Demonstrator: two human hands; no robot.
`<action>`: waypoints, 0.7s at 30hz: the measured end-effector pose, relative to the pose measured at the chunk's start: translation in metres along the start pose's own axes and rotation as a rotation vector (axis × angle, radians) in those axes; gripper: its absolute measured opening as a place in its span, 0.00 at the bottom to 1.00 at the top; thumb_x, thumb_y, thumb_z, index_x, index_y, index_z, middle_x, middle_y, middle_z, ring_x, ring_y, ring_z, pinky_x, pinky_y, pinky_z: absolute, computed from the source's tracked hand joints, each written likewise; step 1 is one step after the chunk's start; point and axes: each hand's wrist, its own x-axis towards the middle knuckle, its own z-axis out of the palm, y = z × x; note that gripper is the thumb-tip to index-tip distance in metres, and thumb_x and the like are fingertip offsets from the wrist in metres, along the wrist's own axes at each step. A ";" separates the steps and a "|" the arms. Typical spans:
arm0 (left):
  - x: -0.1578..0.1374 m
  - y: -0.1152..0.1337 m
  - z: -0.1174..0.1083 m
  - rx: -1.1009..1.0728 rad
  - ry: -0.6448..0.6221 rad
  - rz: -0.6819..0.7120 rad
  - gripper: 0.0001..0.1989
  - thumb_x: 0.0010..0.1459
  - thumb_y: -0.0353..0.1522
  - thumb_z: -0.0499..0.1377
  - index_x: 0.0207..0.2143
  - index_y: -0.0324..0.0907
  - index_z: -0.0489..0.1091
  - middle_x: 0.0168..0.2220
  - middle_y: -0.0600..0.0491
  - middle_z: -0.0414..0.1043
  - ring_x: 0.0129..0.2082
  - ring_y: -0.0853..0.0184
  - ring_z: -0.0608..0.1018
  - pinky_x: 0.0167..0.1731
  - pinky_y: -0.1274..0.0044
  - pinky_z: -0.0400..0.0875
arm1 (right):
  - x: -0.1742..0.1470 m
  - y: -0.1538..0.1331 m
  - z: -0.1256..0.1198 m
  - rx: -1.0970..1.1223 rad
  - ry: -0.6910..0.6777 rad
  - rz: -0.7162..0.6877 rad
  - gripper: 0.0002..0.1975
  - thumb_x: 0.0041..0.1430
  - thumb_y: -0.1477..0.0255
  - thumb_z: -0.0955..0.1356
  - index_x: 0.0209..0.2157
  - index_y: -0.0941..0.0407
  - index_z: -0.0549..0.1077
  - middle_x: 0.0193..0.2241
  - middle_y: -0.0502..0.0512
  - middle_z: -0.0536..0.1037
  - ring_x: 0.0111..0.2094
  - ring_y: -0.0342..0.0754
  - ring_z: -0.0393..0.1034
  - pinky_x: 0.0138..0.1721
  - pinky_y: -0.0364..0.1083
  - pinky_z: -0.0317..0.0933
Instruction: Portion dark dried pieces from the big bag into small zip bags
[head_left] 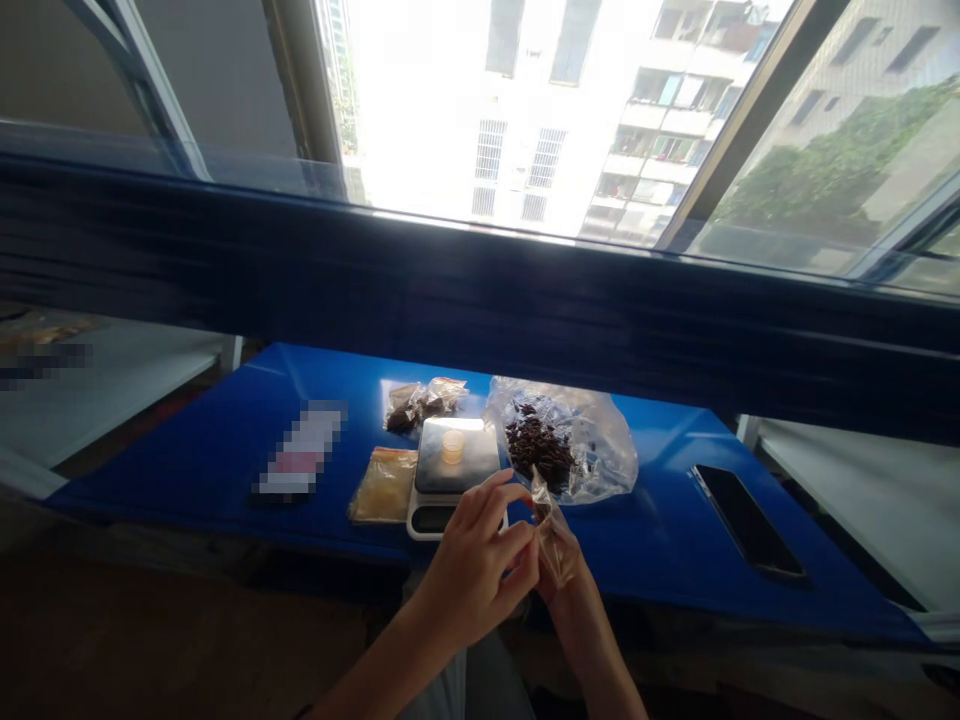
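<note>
A small clear plastic bag [553,540] stands between my two hands above the front edge of the blue table. My right hand [566,580] is closed round it from behind and below. My left hand [480,555] meets it from the left, fingers bent and fingertips pinching at its edge. Just beyond them a large open plastic bag [611,450] lies spread out, with a heap of dark brown dried pieces [536,445] in it. Left of that is a white kitchen scale [427,525] with a small round amber cup [452,447] on its plate; my left hand partly covers the scale's front.
A stack of flat zip bags [382,487] touches the scale's left side. Behind it are several filled small bags [424,402]. A phone [746,520] lies at the right of the blue table [652,560]. A dark blue beam [450,290] crosses above the table's back.
</note>
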 end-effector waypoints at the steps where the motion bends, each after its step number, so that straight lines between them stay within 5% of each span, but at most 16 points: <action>1: 0.000 -0.003 0.004 0.035 0.002 -0.020 0.10 0.60 0.26 0.51 0.31 0.41 0.71 0.47 0.46 0.71 0.55 0.56 0.68 0.52 0.65 0.66 | 0.003 -0.001 -0.006 0.037 0.014 0.041 0.22 0.63 0.53 0.59 0.35 0.55 0.74 0.22 0.54 0.78 0.17 0.48 0.71 0.14 0.44 0.65; 4: 0.000 -0.012 0.007 0.033 -0.027 -0.141 0.11 0.63 0.28 0.49 0.37 0.42 0.71 0.47 0.47 0.71 0.54 0.58 0.69 0.52 0.64 0.66 | 0.025 -0.004 -0.027 0.162 0.179 0.140 0.18 0.58 0.55 0.66 0.43 0.53 0.70 0.31 0.54 0.79 0.25 0.49 0.75 0.16 0.42 0.65; 8: 0.000 -0.015 0.005 -0.123 -0.093 -0.239 0.10 0.63 0.28 0.49 0.42 0.42 0.69 0.45 0.48 0.71 0.48 0.62 0.71 0.50 0.68 0.67 | 0.075 -0.004 -0.045 0.184 0.391 0.092 0.21 0.52 0.54 0.68 0.42 0.52 0.69 0.38 0.54 0.77 0.35 0.48 0.75 0.22 0.39 0.67; 13: 0.006 -0.019 0.020 -0.259 -0.127 -0.287 0.09 0.61 0.27 0.51 0.41 0.42 0.69 0.40 0.50 0.73 0.42 0.64 0.74 0.45 0.71 0.69 | 0.127 -0.001 -0.045 0.111 0.381 -0.011 0.22 0.46 0.54 0.71 0.37 0.57 0.73 0.34 0.55 0.77 0.35 0.49 0.71 0.24 0.41 0.67; 21: 0.067 -0.047 0.052 -0.428 0.162 -0.530 0.15 0.60 0.34 0.55 0.48 0.38 0.71 0.39 0.48 0.76 0.29 0.70 0.77 0.23 0.81 0.70 | 0.139 0.008 -0.041 0.098 0.355 -0.061 0.20 0.44 0.57 0.73 0.33 0.59 0.75 0.29 0.56 0.78 0.30 0.48 0.71 0.24 0.43 0.64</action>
